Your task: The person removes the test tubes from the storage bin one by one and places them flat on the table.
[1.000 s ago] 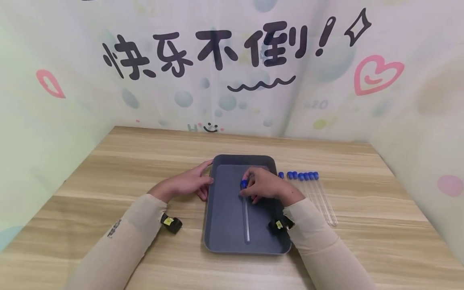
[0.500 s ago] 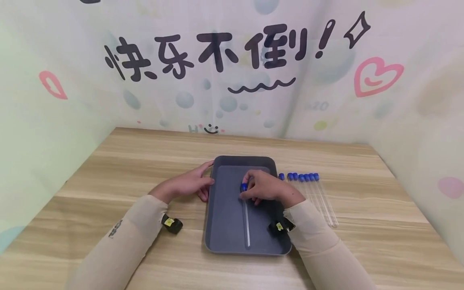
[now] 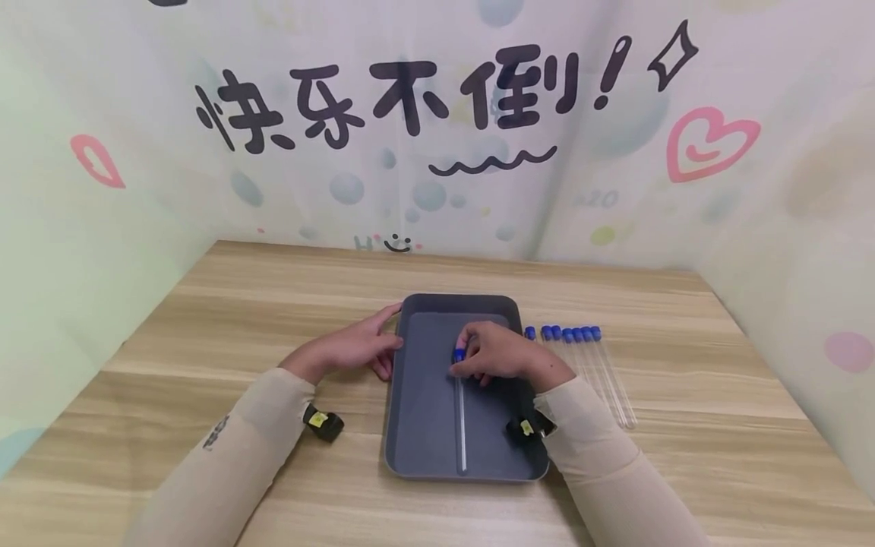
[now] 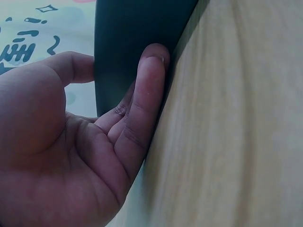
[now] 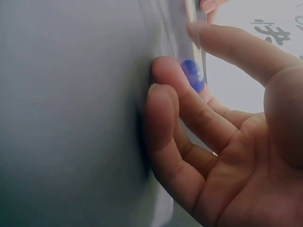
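Inside the dark grey tray (image 3: 420,403), a clear test tube (image 3: 462,425) with a blue cap lies lengthwise. My right hand (image 3: 500,351) pinches it by the capped end between thumb and fingers, while its length reaches toward the tray's near end. In the right wrist view the blue cap (image 5: 191,73) shows beyond the fingers, and the fingertips are close to the tray floor. On the tray's left side, my left hand (image 3: 352,351) rests against the outer wall. Its thumb is at the rim, and the other fingers lie along the wall in the left wrist view.
Just right of the tray, several blue-capped test tubes (image 3: 604,372) lie side by side on the wooden table (image 3: 287,304), partly hidden by the right forearm. A printed cloth (image 3: 383,190) hangs behind the table's back edge.
The test tube in my right hand has slid slightly toward the tray's near end, its lower tip shifting a little left. My left hand and the tray stay put.
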Action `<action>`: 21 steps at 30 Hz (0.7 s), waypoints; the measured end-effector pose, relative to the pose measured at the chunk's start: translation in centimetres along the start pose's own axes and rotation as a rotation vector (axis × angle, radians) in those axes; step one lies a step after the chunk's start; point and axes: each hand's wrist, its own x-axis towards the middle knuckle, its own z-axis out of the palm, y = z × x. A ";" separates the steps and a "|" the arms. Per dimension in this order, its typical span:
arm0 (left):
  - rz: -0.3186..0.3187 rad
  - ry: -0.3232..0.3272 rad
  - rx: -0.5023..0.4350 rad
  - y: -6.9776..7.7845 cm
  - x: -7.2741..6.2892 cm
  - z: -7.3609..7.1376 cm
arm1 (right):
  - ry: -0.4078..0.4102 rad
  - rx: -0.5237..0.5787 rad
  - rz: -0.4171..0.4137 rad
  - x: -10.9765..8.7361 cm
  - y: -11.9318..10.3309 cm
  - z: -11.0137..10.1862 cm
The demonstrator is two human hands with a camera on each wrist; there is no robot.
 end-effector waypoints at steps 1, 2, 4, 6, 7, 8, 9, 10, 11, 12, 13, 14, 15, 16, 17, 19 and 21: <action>-0.001 0.000 0.002 0.0 0.0 0.0 | 0.000 0.001 0.001 0.0 0.0 0.0; -0.002 0.001 0.003 0.0 0.0 0.0 | -0.001 0.002 0.001 0.0 0.0 0.0; -0.003 0.002 0.005 0.0 0.0 0.0 | -0.003 0.002 0.004 0.0 -0.1 0.0; -0.003 0.002 0.007 0.0 0.0 0.0 | -0.008 0.002 0.005 0.0 -0.1 0.0; -0.002 0.001 0.008 0.0 0.0 0.0 | -0.010 -0.003 0.006 0.0 -0.1 0.0; -0.001 0.000 0.008 0.0 0.0 0.0 | -0.012 -0.007 0.006 0.0 -0.1 0.0; 0.002 -0.001 0.008 -0.1 0.0 -0.1 | -0.013 -0.013 0.007 -0.1 -0.1 0.0; 0.002 -0.002 0.007 0.0 0.0 -0.1 | -0.014 -0.016 0.007 -0.1 -0.1 0.0; 0.003 -0.003 0.007 0.0 0.0 -0.1 | -0.014 -0.020 0.004 -0.1 -0.1 0.0; 0.004 -0.003 0.006 0.0 0.0 -0.1 | -0.014 -0.025 0.006 -0.1 -0.1 0.0; 0.004 -0.004 0.007 0.0 0.0 0.0 | -0.013 -0.029 0.007 -0.1 -0.1 0.0; 0.003 -0.005 0.007 0.0 0.0 0.0 | -0.014 -0.029 0.008 -0.1 -0.1 0.0; 0.003 -0.005 0.007 0.0 0.0 0.0 | -0.015 -0.029 0.009 -0.1 -0.1 0.0; 0.001 -0.004 0.010 0.1 0.0 0.0 | -0.017 -0.027 0.010 -0.2 -0.1 0.0; 0.002 -0.003 0.013 0.1 0.0 0.1 | -0.019 -0.025 0.010 -0.2 -0.1 0.0; 0.006 -0.001 0.015 0.1 -0.1 0.1 | -0.024 -0.016 0.012 -0.2 -0.1 0.0; 0.009 0.000 0.007 0.1 -0.1 0.2 | -0.028 -0.007 0.011 -0.2 -0.1 0.0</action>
